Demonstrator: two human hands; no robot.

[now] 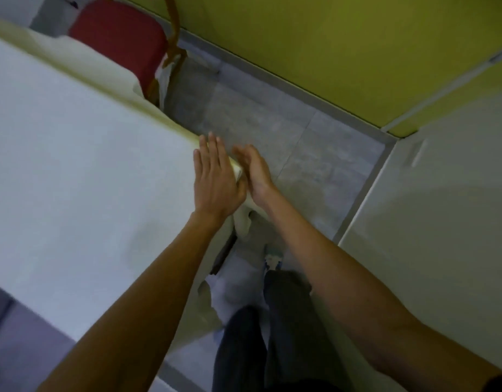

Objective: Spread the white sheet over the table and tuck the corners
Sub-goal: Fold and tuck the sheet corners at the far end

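The white sheet [88, 165] lies spread over the desk [225, 251], and both hands meet at its near corner. The left hand [216, 176] rests palm down on the sheet's top, fingers straight and slightly apart, their tips at the far edge. The right hand [255, 174] is just beside it off the desk's side, fingers straight and held together, palm turned toward the hanging cloth. A small fold of sheet shows between the two hands. Below the wrists the cloth hangs in loose, bunched folds, and under them a dark strip shows that looks like the desk's edge. Beyond the fingertips lies grey tiled floor [272, 131], then a yellow-green wall [329, 38]. Far past the left hand a red chair [117, 38] stands against the draped edge. Below the forearms are dark trousers [286, 321] and a shoe [272, 258].
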